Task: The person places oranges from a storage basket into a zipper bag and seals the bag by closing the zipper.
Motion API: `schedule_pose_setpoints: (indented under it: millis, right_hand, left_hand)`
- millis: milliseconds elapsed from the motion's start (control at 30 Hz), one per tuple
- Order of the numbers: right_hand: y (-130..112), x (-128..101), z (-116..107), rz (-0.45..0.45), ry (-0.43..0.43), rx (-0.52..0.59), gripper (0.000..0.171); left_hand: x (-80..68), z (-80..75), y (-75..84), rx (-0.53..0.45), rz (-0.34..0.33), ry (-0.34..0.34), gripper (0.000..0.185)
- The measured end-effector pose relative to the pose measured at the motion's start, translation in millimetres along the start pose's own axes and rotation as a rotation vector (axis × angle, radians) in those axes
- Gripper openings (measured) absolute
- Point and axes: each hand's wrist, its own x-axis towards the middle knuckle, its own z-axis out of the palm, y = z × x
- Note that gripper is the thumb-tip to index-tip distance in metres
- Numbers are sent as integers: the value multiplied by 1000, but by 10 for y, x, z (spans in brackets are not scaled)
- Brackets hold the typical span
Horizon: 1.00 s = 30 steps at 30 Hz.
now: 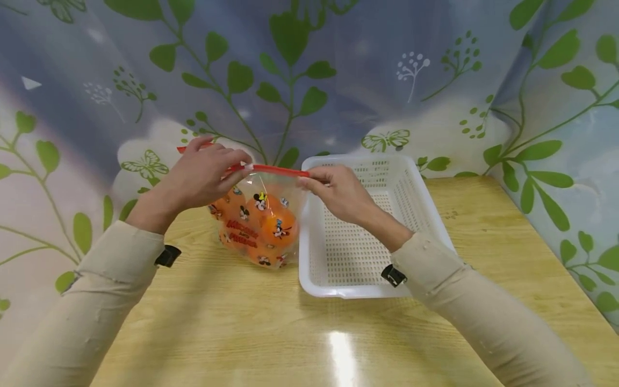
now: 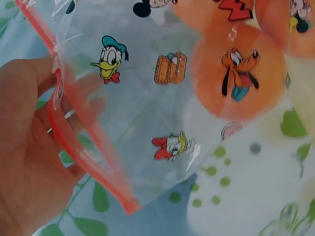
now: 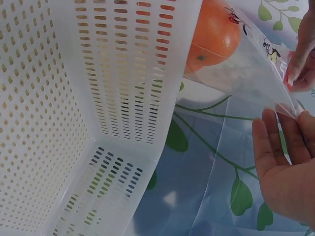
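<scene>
A clear zip bag point(image 1: 249, 250) printed with cartoon characters stands on the table, holding several oranges point(image 1: 280, 223). Its red zip strip point(image 1: 278, 170) runs along the top. My left hand point(image 1: 208, 173) pinches that strip left of its middle, thumb and fingers on either side. At the strip's right end, my right hand point(image 1: 342, 193) grips the corner between thumb and fingers. In the left wrist view, the two red strips point(image 2: 91, 164) stand apart near the bag's corner. Through the film in the right wrist view shows one orange point(image 3: 216, 37) with its green stem end.
A white perforated plastic basket point(image 1: 369, 292) stands right beside the bag, with my right forearm above it. Under both lies a wood-grain table point(image 1: 251, 333). Behind and at the sides hangs a leaf-patterned cloth point(image 1: 358, 70).
</scene>
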Motion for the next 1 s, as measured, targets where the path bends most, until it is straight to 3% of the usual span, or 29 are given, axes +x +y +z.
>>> schedule_pose_setpoints:
  millis: [100,333,533,633,800,1000]
  right_hand:
    - [-24,3,19,-3,3,11,28]
    - [-114,-30,72,-7,7,38,25]
    - [-113,-91,19,34,-16,49,36]
    - [-59,-113,-30,66,-16,88,33]
    - [17,-125,-110,99,-9,131,23]
    - [53,-143,-166,98,-22,157,26]
  left_hand:
    - [-7,3,-16,-67,-15,4,28]
    - [-102,40,-108,-232,-27,75,15]
    - [-276,28,-220,-214,-35,127,13]
    - [-379,28,-295,-226,-84,126,13]
    - [-559,21,-385,-314,-219,73,22]
    - [-727,-1,-495,-316,-287,85,26]
